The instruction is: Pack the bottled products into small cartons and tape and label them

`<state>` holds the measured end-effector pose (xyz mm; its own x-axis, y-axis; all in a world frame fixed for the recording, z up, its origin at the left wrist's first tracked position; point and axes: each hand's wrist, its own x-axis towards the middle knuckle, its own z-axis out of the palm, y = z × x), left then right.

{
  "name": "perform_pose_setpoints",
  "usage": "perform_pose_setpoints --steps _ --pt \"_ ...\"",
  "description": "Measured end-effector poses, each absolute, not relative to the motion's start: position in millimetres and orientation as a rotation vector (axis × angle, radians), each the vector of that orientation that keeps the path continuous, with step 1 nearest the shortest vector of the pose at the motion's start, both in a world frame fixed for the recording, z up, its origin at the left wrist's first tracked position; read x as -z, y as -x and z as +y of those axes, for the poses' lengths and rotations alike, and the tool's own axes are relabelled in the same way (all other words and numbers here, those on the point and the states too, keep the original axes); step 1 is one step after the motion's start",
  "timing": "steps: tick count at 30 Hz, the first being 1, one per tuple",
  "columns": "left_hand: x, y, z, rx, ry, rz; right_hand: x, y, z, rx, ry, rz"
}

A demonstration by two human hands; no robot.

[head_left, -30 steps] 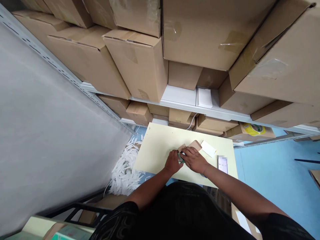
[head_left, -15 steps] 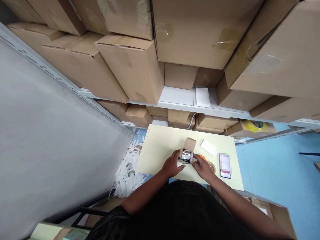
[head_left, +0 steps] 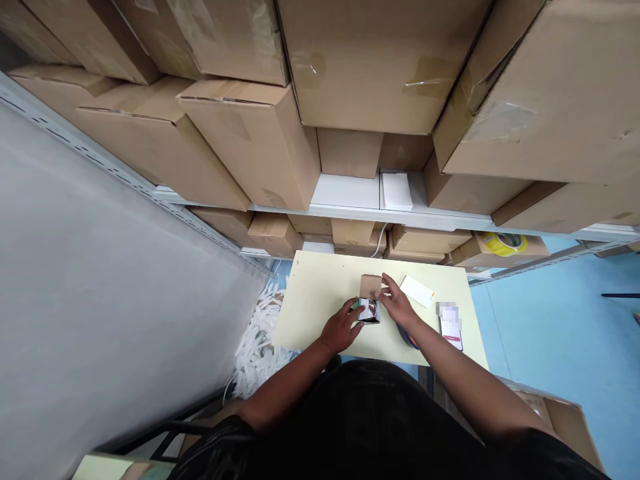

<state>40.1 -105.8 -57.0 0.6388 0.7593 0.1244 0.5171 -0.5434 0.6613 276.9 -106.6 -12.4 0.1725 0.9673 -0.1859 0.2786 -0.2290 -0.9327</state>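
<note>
A small cardboard box (head_left: 371,322) stands on the table with its lid flap (head_left: 371,286) raised at the far side. Inside it lies a round, shiny thing (head_left: 371,309), partly hidden by white material and my fingers; its kind is unclear. My left hand (head_left: 341,327) grips the box at its left side, the index finger reaching over the contents and the thumb near the front corner. At the flap's right edge, my right hand (head_left: 397,304) holds the flap between thumb and fingers.
The cream table (head_left: 315,293) also carries a flat white box (head_left: 417,291), a phone (head_left: 451,328) and a tape roll partly under my right forearm. Shelves of cardboard boxes (head_left: 250,140) rise ahead. Shredded white paper (head_left: 257,343) lies left, by the wall.
My right hand has moved from the box's right side up to the raised flap. My left index finger now reaches over the contents, and white material covers part of the round thing.
</note>
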Motion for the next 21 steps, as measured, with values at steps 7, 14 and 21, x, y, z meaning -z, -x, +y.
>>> perform_pose_setpoints --steps 7,14,21 --pt "54 -48 -107 -0.586 -2.146 1.062 -10 -281 -116 -0.679 1.52 -1.788" --pt "54 -52 -113 -0.597 -2.032 1.107 11 -276 -151 -0.361 1.42 -2.148" --pt "53 -53 -118 -0.629 -2.03 1.102 20 -273 -155 -0.238 1.394 -2.266"
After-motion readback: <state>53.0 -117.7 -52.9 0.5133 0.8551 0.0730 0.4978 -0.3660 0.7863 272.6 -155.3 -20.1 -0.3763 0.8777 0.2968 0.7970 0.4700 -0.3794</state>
